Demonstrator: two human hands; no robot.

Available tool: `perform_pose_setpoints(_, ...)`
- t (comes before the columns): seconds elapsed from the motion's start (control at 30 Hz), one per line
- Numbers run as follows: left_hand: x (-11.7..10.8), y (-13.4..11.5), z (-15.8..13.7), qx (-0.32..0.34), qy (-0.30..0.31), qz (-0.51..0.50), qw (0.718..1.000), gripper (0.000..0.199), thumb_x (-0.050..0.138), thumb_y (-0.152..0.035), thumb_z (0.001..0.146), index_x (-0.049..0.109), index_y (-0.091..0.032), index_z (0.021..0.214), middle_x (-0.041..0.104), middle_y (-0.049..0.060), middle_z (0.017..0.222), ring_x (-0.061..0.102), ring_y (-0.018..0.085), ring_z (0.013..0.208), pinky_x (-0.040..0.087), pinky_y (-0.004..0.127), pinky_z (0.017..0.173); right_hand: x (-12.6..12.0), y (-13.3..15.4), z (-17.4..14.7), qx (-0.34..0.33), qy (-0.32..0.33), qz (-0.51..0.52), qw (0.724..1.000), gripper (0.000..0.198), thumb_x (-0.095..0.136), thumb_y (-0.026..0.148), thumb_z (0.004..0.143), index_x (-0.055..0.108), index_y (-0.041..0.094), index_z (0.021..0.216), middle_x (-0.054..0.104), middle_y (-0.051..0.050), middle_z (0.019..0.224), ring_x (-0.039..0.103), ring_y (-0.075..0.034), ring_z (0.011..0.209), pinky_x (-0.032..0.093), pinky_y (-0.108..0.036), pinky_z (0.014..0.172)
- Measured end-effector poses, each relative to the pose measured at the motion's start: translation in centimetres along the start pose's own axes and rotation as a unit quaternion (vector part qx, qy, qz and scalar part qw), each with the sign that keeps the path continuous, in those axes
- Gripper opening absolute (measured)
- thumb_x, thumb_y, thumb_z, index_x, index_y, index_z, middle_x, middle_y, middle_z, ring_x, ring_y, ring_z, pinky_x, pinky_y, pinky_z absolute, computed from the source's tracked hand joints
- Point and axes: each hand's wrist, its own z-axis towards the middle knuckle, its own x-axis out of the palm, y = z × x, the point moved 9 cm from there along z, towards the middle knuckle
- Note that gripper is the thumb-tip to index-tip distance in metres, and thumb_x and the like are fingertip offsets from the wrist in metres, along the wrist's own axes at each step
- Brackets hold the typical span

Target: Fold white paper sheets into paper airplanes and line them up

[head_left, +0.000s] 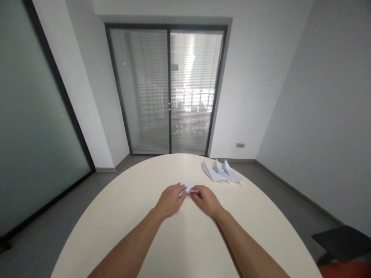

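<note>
Between my two hands is a small folded sheet of white paper (188, 187), low over the middle of the table. My left hand (171, 199) grips its left side, thumb at the near edge and fingers on top. On the right side, my right hand (206, 200) pinches the paper between thumb and fingers. The finer folds are too small to make out, and the fingers cover part of them. Beyond my right hand, three folded white paper boats (222, 172) stand close together in a row, apart from both hands.
The round cream table (182, 239) fills the lower view, its curved far edge just behind the paper boats. A dark chair (344, 241) with something red stands at the lower right. Glass doors with blinds (168, 92) are in the wall ahead, and a frosted panel (37, 116) rises at left.
</note>
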Motion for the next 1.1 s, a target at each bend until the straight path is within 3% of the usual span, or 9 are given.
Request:
perform_pose_setpoints(0.17,-0.1,-0.1,-0.1,0.017,-0.004,0.013,1.0,0.033,0.043,-0.023,0.099,0.067,-0.02,0.121,0.069,0.007,0.122,0.061,0.021,0.116,0.045,0.035,0.103,-0.7,-0.4,0.1,0.037,-0.022,-0.097,0.994,0.029,0.047,0.036,0.097,0.063,0.02,0.078,0.066,-0.004,0.072,0.06,-0.019,0.072,0.036,-0.027,0.067)
perform_pose_setpoints(0.37,-0.6,0.5,0.0,-0.021,-0.029,0.049,0.998,0.027,0.045,-0.029,0.098,0.071,-0.021,0.098,0.072,0.006,0.097,0.062,0.021,0.095,0.047,0.033,0.087,-0.2,-1.1,0.0,0.043,-0.024,-0.017,0.999,0.025,0.041,0.035,0.099,0.06,0.019,0.104,0.07,-0.007,0.089,0.064,-0.02,0.081,0.04,-0.026,0.071)
perform_pose_setpoints(0.57,-0.7,0.9,0.1,-0.041,-0.045,0.086,0.994,0.027,0.045,-0.028,0.099,0.069,-0.02,0.089,0.07,0.006,0.093,0.06,0.022,0.092,0.045,0.032,0.084,-0.1,-1.2,-0.1,0.04,-0.03,0.023,0.998,0.035,0.037,0.033,0.099,0.051,0.016,0.127,0.071,-0.009,0.095,0.066,-0.021,0.086,0.045,-0.03,0.078)
perform_pose_setpoints(0.73,-0.6,1.2,0.1,-0.045,-0.046,0.081,0.995,0.02,0.05,-0.026,0.096,0.069,-0.02,0.093,0.069,0.006,0.095,0.059,0.022,0.094,0.045,0.033,0.086,0.2,-1.4,-0.1,0.043,-0.02,0.024,0.999,0.041,0.036,0.031,0.099,0.047,0.018,0.136,0.072,-0.01,0.102,0.067,-0.022,0.09,0.049,-0.033,0.082)
perform_pose_setpoints(0.87,-0.6,1.2,0.1,-0.052,-0.041,0.07,0.995,0.021,0.048,-0.025,0.096,0.068,-0.02,0.098,0.069,0.006,0.098,0.059,0.022,0.095,0.046,0.033,0.087,0.3,-1.7,-0.1,0.034,-0.036,0.031,0.998,0.045,0.041,0.029,0.097,0.046,0.019,0.14,0.064,-0.012,0.131,0.063,-0.023,0.111,0.046,-0.037,0.099)
perform_pose_setpoints(1.1,-0.6,1.3,-0.1,-0.056,-0.033,0.038,0.997,0.039,0.052,-0.022,0.093,0.056,-0.021,0.132,0.068,0.007,0.111,0.058,0.022,0.103,0.045,0.034,0.093,0.2,-1.4,-0.1,-0.001,-0.045,0.052,0.998,0.054,0.043,0.022,0.093,0.041,0.023,0.147,0.054,-0.008,0.143,0.054,-0.02,0.127,0.041,-0.039,0.109)
